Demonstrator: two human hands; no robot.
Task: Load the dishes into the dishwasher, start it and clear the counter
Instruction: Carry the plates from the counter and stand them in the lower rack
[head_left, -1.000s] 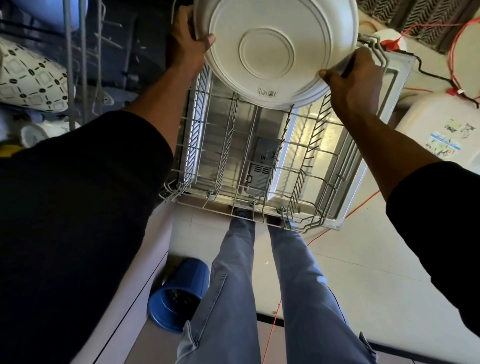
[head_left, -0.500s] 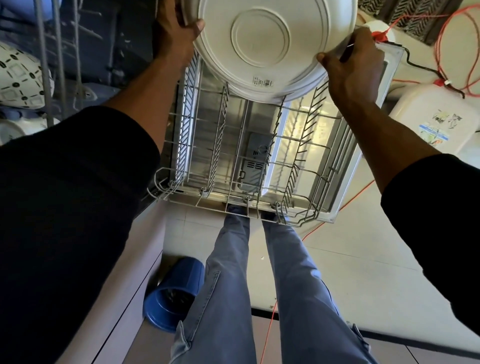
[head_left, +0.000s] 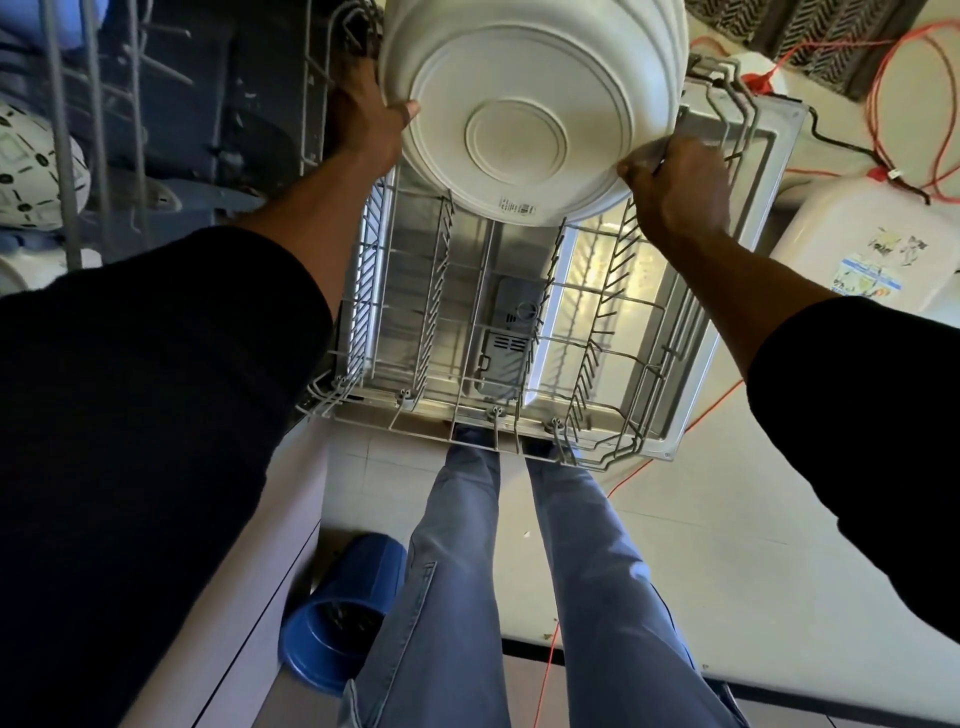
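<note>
A large white bowl (head_left: 519, 114) hangs bottom-up over the far end of the pulled-out lower dishwasher rack (head_left: 493, 338). My left hand (head_left: 363, 119) grips its left rim and my right hand (head_left: 675, 182) grips its right rim. The wire rack rests above the open dishwasher door (head_left: 727, 291) and holds nothing else that I can see. The bowl's far side runs out of the top of the view.
An upper rack (head_left: 93, 130) with a patterned white dish (head_left: 36, 171) sits at the left. A blue bin (head_left: 337, 618) lies on the floor by the cabinet. A white container (head_left: 872, 244) and orange cables (head_left: 914, 104) are at the right. My legs stand before the rack.
The bowl has tilted so more of its side shows and has come slightly lower toward the rack. Both hands have kept their hold on its rim.
</note>
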